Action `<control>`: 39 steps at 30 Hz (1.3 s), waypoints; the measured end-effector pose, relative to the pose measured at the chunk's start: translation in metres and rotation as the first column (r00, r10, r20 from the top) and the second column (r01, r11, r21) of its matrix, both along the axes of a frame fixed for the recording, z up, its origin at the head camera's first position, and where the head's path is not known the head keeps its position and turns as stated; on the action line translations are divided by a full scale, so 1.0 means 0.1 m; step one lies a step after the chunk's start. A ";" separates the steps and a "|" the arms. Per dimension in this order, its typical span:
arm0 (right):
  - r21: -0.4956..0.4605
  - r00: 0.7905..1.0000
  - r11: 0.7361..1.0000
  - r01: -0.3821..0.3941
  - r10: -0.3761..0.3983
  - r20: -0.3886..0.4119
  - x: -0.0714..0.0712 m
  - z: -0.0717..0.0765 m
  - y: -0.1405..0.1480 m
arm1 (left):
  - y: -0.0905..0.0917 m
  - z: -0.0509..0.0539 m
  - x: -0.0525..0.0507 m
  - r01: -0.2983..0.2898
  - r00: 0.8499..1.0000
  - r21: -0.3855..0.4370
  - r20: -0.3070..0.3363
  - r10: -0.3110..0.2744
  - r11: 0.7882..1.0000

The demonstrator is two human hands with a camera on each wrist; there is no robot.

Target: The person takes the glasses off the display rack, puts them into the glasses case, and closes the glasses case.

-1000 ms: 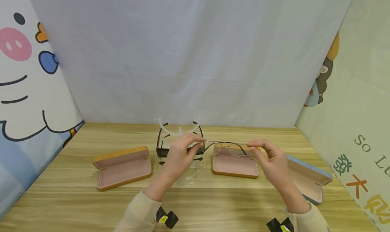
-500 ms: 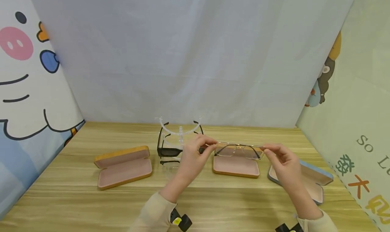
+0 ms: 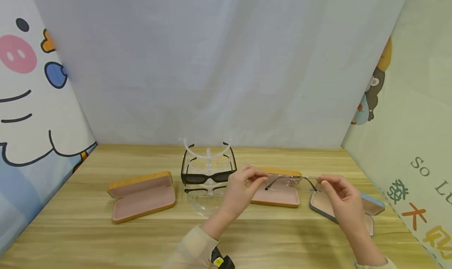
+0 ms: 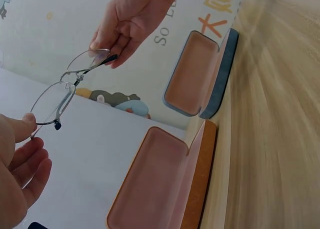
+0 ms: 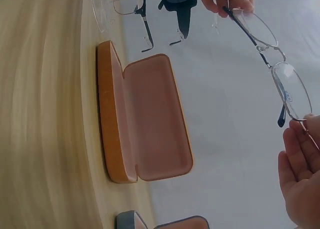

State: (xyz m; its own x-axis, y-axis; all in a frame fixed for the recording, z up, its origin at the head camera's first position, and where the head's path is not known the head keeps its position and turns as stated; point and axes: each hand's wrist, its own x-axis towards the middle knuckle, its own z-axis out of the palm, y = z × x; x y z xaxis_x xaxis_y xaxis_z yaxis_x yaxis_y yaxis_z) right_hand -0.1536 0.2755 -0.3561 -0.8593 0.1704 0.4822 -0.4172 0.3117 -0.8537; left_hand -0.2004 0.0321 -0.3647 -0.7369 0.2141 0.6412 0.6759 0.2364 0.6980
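Thin metal-rimmed eyeglasses [image 3: 293, 179] are held up in the air between both hands, their dark-tipped temples folded behind the lenses. My left hand [image 3: 243, 188] pinches one end of them between thumb and fingers. At the other end, my right hand [image 3: 343, 198] pinches the frame the same way. Both grips show in the left wrist view, where the lenses [image 4: 50, 101] hang tilted. Behind and below the glasses lies an open orange case [image 3: 277, 197] with pink lining. An open blue case [image 3: 323, 207] is partly covered by my right hand.
Left of my hands, a clear display stand [image 3: 208, 159] holds black sunglasses [image 3: 197, 178] and dark-framed glasses [image 3: 197, 190] below them. Another open orange case [image 3: 144, 202] lies further left. A pale curtain [image 3: 226, 64] closes off the back of the wooden table [image 3: 106, 241].
Both hands have carried the eyeglasses to the right and slightly down, away from the display stand. The sunglasses on the stand are now less covered by my left hand.
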 end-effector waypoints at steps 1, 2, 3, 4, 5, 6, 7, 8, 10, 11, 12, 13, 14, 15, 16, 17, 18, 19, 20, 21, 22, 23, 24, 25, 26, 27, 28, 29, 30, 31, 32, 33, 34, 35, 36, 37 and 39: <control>-0.014 1.000 1.000 0.007 -0.007 0.004 0.01 -0.01 0.02 | 0.02 -0.01 0.01 0.006 1.000 -0.005 0.007 -0.006 1.000; -0.022 1.000 1.000 0.013 -0.013 0.006 0.02 -0.02 0.03 | 0.04 -0.02 0.01 0.008 1.000 -0.016 0.011 -0.008 1.000; -0.031 1.000 0.999 0.015 -0.015 0.007 0.03 -0.03 0.05 | 0.06 -0.04 0.02 0.012 1.000 -0.023 0.020 -0.012 1.000; -0.041 1.000 0.999 0.017 -0.017 0.008 0.04 -0.04 0.07 | 0.09 -0.05 0.02 0.015 1.000 -0.029 0.024 -0.014 0.999; -0.045 1.000 0.999 0.023 -0.022 0.008 0.05 -0.05 0.09 | 0.11 -0.06 0.02 0.016 1.000 -0.036 0.025 -0.015 0.999; -0.056 1.000 0.998 0.024 -0.023 0.008 0.05 -0.06 0.11 | 0.13 -0.08 0.02 0.023 0.999 -0.039 0.033 -0.022 0.999; -0.055 1.000 0.998 0.029 -0.029 0.006 0.06 -0.06 0.13 | 0.15 -0.09 0.03 0.032 0.999 -0.041 0.039 -0.030 0.999; -0.062 1.000 0.998 0.029 -0.029 0.004 0.06 -0.07 0.14 | 0.16 -0.11 0.03 0.037 0.998 -0.045 0.052 -0.035 0.998; -0.072 1.000 0.997 0.027 -0.027 0.001 0.08 -0.07 0.18 | 0.20 -0.13 0.04 0.046 0.997 -0.044 0.069 -0.043 0.998; -0.084 1.000 0.996 0.021 -0.021 0.000 0.09 -0.08 0.20 | 0.21 -0.14 0.04 0.048 0.996 -0.047 0.076 -0.045 0.998; -0.086 1.000 0.996 0.017 -0.017 -0.001 0.10 -0.08 0.21 | 0.23 -0.15 0.05 0.049 0.996 -0.050 0.082 -0.045 0.998; -0.088 1.000 0.996 0.010 -0.010 -0.002 0.11 -0.08 0.23 | 0.24 -0.15 0.05 0.046 0.996 -0.055 0.082 -0.041 0.997; -0.095 1.000 0.995 0.000 0.000 -0.006 0.11 -0.09 0.24 | 0.25 -0.16 0.05 0.042 0.996 -0.059 0.083 -0.037 0.997; -0.098 1.000 0.995 -0.005 0.004 -0.010 0.12 -0.10 0.26 | 0.27 -0.17 0.05 0.042 0.996 -0.058 0.080 -0.038 0.997; -0.103 1.000 0.995 -0.013 0.011 -0.017 0.13 -0.11 0.27 | 0.28 -0.18 0.05 0.044 0.996 -0.058 0.079 -0.040 0.997; -0.106 1.000 0.994 -0.020 0.018 -0.022 0.14 -0.13 0.29 | 0.29 -0.19 0.05 0.049 0.996 -0.054 0.082 -0.045 0.997; -0.108 0.999 0.994 -0.025 0.022 -0.028 0.14 -0.15 0.31 | 0.30 -0.20 0.05 0.053 0.995 -0.051 0.086 -0.048 0.997; -0.114 0.999 0.993 -0.032 0.028 -0.033 0.15 -0.17 0.33 | 0.32 -0.22 0.05 0.055 0.995 -0.048 0.089 -0.051 0.997; -0.110 0.999 0.993 -0.032 0.029 -0.034 0.15 -0.19 0.35 | 0.33 -0.23 0.05 0.056 0.994 -0.045 0.092 -0.052 0.997; -0.103 0.999 0.994 -0.030 0.027 -0.032 0.16 -0.21 0.37 | 0.34 -0.24 0.04 0.054 0.994 -0.043 0.093 -0.050 0.998; -0.096 0.999 0.995 -0.028 0.026 -0.026 0.16 -0.23 0.39 | 0.36 -0.25 0.04 0.051 0.995 -0.042 0.091 -0.047 0.998; -0.093 0.999 0.995 -0.038 0.035 -0.032 0.16 -0.26 0.42 | 0.37 -0.26 0.03 0.046 0.995 -0.038 0.095 -0.042 0.998; -0.093 0.998 0.994 -0.049 0.046 -0.039 0.15 -0.29 0.45 | 0.39 -0.27 0.03 0.041 0.994 -0.036 0.099 -0.037 0.998; -0.089 0.998 0.995 -0.049 0.046 -0.030 0.16 -0.31 0.47 | 0.40 -0.28 0.02 0.037 0.994 -0.034 0.106 -0.033 0.999; -0.087 0.999 0.995 -0.050 0.049 -0.018 0.16 -0.33 0.49 | 0.42 -0.28 0.02 0.037 0.992 -0.030 0.119 -0.033 0.999; -0.099 0.998 0.993 -0.058 0.058 -0.007 0.16 -0.35 0.51 | 0.44 -0.29 0.01 0.038 0.991 -0.030 0.131 -0.034 0.999; -0.118 0.998 0.991 -0.070 0.070 0.001 0.15 -0.38 0.55 | 0.46 -0.30 0.01 0.043 0.988 -0.026 0.151 -0.038 0.999; -0.135 0.997 0.988 -0.080 0.081 0.008 0.15 -0.42 0.58 | 0.48 -0.31 0.01 0.051 0.983 -0.021 0.176 -0.046 0.999; -0.145 0.996 0.987 -0.072 0.078 0.036 0.15 -0.45 0.62 | 0.49 -0.31 0.01 0.057 0.979 -0.018 0.197 -0.052 0.998; -0.154 0.995 0.986 -0.067 0.077 0.058 0.14 -0.50 0.67 | 0.51 -0.32 0.00 0.066 0.974 -0.012 0.219 -0.062 0.998; -0.167 0.994 0.983 -0.077 0.089 0.066 0.11 -0.58 0.75 | 0.52 -0.33 0.00 0.076 0.969 -0.004 0.237 -0.073 0.997; -0.170 0.993 0.983 -0.071 0.085 0.079 0.09 -0.66 0.82 | 0.53 -0.34 -0.01 0.084 0.963 0.005 0.255 -0.082 0.996; -0.163 0.993 0.985 -0.062 0.077 0.086 0.06 -0.74 0.89 | 0.55 -0.34 -0.01 0.089 0.958 0.013 0.272 -0.090 0.996; -0.150 0.993 0.987 -0.052 0.067 0.097 0.04 -0.81 0.95 | 0.56 -0.35 -0.02 0.095 0.953 0.020 0.286 -0.097 0.995; -0.142 0.993 0.989 -0.042 0.058 0.106 0.01 -0.88 1.02 | 0.58 -0.36 -0.03 0.098 0.948 0.026 0.302 -0.101 0.995; -0.141 0.993 0.990 -0.031 0.047 0.108 -0.01 -0.95 1.07 | 0.59 -0.36 -0.04 0.102 0.942 0.034 0.317 -0.107 0.994; -0.140 0.993 0.990 -0.013 0.030 0.116 -0.01 -0.96 1.10 | 0.62 -0.38 -0.06 0.098 0.935 0.037 0.338 -0.105 0.994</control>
State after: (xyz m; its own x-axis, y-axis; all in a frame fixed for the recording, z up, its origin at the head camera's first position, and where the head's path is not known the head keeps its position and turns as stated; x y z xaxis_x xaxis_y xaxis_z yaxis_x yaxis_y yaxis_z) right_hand -0.1550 0.3851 -0.4523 -0.9127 0.2096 0.3508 -0.3169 0.1790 -0.9314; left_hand -0.2063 0.0945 -0.4024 -0.8863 0.2890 0.3620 0.4181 0.1628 0.8937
